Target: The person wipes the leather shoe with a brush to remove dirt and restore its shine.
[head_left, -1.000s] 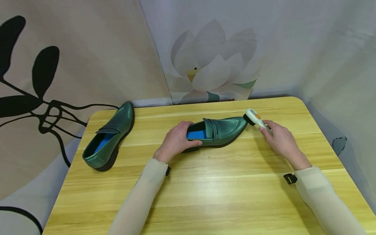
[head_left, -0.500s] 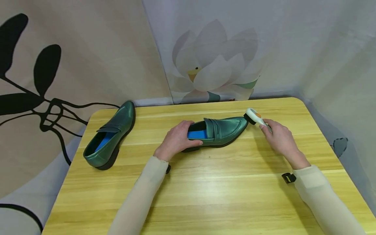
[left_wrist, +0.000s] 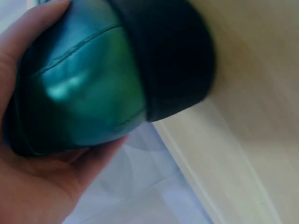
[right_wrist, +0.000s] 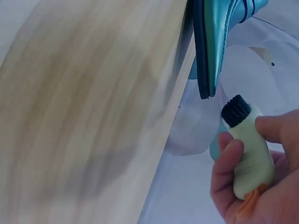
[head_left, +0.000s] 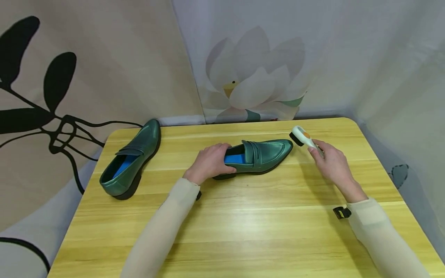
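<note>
A green loafer [head_left: 269, 154] with a blue insole points its toe to the right in the head view. My left hand [head_left: 212, 162] grips it around the heel; in the left wrist view the thumb and fingers wrap the green heel counter [left_wrist: 88, 84] above the dark heel block [left_wrist: 173, 56]. My right hand [head_left: 332, 164] holds a small white brush [head_left: 303, 137] with black bristles and an orange spot. Those bristles [right_wrist: 236, 111] face the loafer's toe [right_wrist: 210, 70], a small gap apart in the right wrist view.
The matching green loafer [head_left: 132, 160] stands at the table's left side, toe toward the back edge. Behind the wooden table [head_left: 264, 231] hangs a pale curtain [head_left: 257, 69] with flower and leaf prints.
The brush has drawn slightly away from the loafer's toe, where its bristles were touching or right beside it. My left hand keeps its grip on the heel, and the view has shifted slightly.
</note>
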`<state>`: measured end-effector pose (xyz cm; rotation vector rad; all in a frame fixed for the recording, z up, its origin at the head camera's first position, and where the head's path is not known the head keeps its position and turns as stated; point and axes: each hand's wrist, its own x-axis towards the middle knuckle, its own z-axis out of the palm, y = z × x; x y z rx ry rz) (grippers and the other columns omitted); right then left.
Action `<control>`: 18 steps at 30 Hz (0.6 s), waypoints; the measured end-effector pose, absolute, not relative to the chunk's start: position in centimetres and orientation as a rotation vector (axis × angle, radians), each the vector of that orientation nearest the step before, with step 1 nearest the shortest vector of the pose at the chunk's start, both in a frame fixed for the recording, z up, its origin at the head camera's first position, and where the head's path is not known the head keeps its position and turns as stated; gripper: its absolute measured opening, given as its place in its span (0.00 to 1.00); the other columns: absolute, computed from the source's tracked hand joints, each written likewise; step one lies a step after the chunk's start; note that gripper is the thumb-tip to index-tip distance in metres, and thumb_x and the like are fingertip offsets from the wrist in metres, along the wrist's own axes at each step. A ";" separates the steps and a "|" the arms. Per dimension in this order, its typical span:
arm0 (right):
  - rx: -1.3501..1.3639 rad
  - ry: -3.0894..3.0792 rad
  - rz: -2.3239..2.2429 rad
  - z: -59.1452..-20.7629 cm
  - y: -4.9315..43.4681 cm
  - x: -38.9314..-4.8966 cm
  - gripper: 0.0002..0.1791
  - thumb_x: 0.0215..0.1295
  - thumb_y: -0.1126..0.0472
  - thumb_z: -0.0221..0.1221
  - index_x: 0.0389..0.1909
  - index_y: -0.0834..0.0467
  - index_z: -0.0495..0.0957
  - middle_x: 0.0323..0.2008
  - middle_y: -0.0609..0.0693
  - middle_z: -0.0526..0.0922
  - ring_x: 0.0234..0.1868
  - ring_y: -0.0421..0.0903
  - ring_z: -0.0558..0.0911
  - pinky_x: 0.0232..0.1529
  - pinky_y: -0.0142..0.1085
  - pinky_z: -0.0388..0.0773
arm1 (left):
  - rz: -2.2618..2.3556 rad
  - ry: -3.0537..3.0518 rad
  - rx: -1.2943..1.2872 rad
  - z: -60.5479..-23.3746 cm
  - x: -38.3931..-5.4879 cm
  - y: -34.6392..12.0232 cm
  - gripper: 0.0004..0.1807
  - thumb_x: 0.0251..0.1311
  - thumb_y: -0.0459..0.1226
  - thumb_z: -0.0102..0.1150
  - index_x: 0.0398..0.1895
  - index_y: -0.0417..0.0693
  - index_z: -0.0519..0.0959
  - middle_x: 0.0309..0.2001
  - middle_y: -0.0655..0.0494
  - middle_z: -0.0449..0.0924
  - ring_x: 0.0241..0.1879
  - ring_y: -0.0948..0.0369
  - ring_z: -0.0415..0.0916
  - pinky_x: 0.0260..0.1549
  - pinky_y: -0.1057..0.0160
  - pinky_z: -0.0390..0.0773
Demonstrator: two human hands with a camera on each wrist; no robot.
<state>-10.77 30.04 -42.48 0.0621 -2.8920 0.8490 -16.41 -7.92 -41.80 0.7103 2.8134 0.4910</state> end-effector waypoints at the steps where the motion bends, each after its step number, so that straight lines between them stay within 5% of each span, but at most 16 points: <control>1: 0.056 -2.883 0.856 -42.5 30.0 -10.7 0.30 0.83 0.48 0.48 0.70 0.69 0.70 0.32 0.58 0.77 0.25 0.49 0.70 0.26 0.42 0.64 | 0.505 2.830 0.719 -42.0 -16.4 -8.0 0.46 0.53 0.57 0.77 0.70 0.44 0.73 0.62 0.47 0.80 0.50 0.51 0.80 0.47 0.45 0.82; 18: 0.029 -2.780 0.951 -41.0 29.8 -9.6 0.29 0.83 0.48 0.48 0.71 0.66 0.71 0.32 0.57 0.76 0.20 0.45 0.68 0.22 0.40 0.65 | 0.454 3.239 0.949 -42.4 -17.2 -7.3 0.42 0.52 0.49 0.81 0.68 0.43 0.74 0.61 0.44 0.80 0.58 0.47 0.78 0.58 0.47 0.79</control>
